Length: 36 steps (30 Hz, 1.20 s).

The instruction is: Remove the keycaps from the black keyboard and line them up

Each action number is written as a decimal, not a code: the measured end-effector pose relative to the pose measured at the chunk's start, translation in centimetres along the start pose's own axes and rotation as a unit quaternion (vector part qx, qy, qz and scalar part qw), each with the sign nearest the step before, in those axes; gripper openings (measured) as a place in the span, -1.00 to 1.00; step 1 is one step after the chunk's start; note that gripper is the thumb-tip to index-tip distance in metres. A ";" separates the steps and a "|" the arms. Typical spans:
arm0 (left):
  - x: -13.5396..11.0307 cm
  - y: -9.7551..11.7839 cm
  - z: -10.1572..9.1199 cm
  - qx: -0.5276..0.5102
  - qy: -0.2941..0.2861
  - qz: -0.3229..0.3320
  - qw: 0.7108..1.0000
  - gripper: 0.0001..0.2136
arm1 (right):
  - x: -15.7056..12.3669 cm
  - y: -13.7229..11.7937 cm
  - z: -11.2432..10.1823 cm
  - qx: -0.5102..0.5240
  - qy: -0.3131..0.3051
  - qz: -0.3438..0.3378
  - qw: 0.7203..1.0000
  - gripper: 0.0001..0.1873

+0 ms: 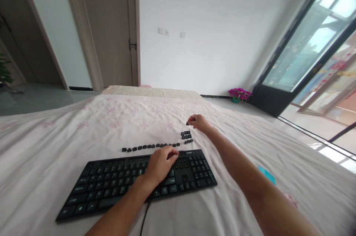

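A black keyboard [108,203] lies on a pale flowered cloth. Its top row and a block right of centre show bare sockets where keycaps are off. My left hand [162,161] rests over its upper right-centre part, fingers curled together; whether anything is between them is hidden. Beyond the keyboard, my right hand [198,121] pinches a small black keycap [187,123] just above the cloth. Loose keycaps [144,147] stand in a long row behind the keyboard. A smaller group of keycaps [186,135] sits in short rows close to my right hand.
The flowered cloth [69,132] spreads over a wide surface. A turquoise object [267,175] lies right of my right forearm. The keyboard's cable [145,217] runs toward me. Farther off are a door [108,28], a white wall and a pot of purple flowers [239,94].
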<state>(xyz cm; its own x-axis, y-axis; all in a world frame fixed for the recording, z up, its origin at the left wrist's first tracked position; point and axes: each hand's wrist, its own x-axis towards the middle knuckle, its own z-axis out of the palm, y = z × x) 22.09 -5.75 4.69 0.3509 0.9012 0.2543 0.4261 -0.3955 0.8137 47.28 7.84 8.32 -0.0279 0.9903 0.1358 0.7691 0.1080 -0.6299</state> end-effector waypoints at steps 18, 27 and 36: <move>-0.1 -0.2 0.2 0.056 -0.012 0.007 0.998 -0.86 | 2.9 3.5 3.4 -0.026 -0.067 0.009 0.997 -0.88; -0.1 -0.2 0.2 0.059 -0.015 0.017 0.998 -0.85 | 1.6 2.4 3.0 0.009 -0.030 0.023 0.999 -0.81; -0.2 -0.5 0.0 0.055 -0.024 0.021 0.998 -0.85 | -3.9 -2.0 -1.1 0.099 0.044 -0.019 0.994 -0.41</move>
<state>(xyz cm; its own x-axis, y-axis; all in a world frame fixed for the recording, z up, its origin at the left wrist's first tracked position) 21.82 -5.76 4.27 0.4095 0.8746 0.2595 0.4976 -0.4525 0.7400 46.57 3.62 9.93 0.0079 0.9747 0.2235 0.6270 0.1693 -0.7604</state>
